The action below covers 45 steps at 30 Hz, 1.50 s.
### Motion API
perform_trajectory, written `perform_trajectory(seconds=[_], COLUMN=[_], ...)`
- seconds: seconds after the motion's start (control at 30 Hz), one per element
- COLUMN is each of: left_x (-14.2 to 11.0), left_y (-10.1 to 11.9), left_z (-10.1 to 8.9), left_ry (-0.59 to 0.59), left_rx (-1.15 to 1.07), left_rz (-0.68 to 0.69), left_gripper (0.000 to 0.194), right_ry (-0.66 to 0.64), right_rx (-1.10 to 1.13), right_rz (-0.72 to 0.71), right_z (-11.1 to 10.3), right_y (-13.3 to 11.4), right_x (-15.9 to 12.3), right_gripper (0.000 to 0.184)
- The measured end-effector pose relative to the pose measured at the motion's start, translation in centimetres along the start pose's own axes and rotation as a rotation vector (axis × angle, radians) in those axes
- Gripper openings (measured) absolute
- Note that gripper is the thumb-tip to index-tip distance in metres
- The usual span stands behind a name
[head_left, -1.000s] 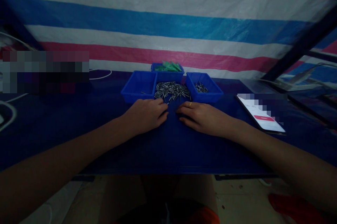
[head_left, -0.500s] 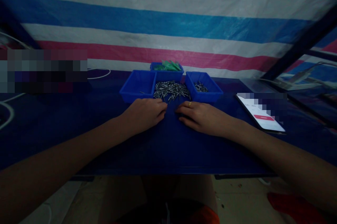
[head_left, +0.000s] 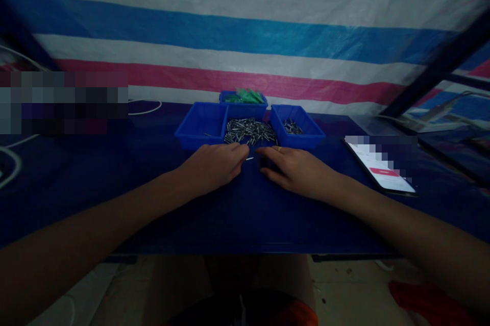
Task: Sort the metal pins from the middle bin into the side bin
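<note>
Left hand (head_left: 220, 161) shifted inward, metal pin (head_left: 249, 158) newly visible

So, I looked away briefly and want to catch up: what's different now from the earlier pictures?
The fingertips of the left hand have edged slightly rightward, towards the right hand. A thin metal piece now shows plainly between the hands, by the left fingertips; whether it is held, I can't tell. The blue bins, metal pile and phone stayed put.
</note>
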<state>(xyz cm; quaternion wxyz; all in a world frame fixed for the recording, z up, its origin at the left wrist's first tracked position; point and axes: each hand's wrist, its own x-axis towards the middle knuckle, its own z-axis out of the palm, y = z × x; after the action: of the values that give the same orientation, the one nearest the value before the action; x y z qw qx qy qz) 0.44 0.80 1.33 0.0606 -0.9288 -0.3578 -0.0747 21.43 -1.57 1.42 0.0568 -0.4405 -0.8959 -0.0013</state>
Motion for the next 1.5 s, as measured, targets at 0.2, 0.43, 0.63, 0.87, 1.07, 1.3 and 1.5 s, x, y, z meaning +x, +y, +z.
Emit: perform_trajectory(seconds=[0.2, 0.43, 0.63, 0.87, 1.07, 1.3, 1.5], left_x=[-0.12, -0.14, -0.06, -0.06, -0.12, -0.12, -0.31], left_y=[0.43, 0.54, 0.44, 0.35, 0.35, 0.38, 0.17], left_z=[-0.09, -0.06, 0.09, 0.21, 0.3, 0.3, 0.43], left_ry=[0.05, 0.079, 0.085, 0.066, 0.103, 0.208, 0.261], left_rx=[0.007, 0.036, -0.001, 0.042, 0.017, -0.034, -0.058], left_rz=[0.185, 0.206, 0.138, 0.146, 0.164, 0.206, 0.294], left_gripper=[0.007, 0.007, 0.011, 0.018, 0.02, 0.024, 0.027], right_ry=[0.04, 0.018, 0.034, 0.028, 0.038, 0.036, 0.019], right_rx=[-0.004, 0.009, 0.003, 0.013, 0.018, 0.02, 0.02], right_rz=[-0.015, -0.086, -0.109, -0.113, -0.149, -0.173, -0.199], right_z=[0.04, -0.35, -0.24, -0.27, -0.22, -0.06, -0.14], right_y=[0.1, -0.33, -0.29, -0.34, -0.38, -0.24, -0.24], right_x=[0.06, 0.1, 0.19, 0.18, 0.16, 0.1, 0.22], right_gripper=[0.026, 0.025, 0.028, 0.028, 0.028, 0.031, 0.031])
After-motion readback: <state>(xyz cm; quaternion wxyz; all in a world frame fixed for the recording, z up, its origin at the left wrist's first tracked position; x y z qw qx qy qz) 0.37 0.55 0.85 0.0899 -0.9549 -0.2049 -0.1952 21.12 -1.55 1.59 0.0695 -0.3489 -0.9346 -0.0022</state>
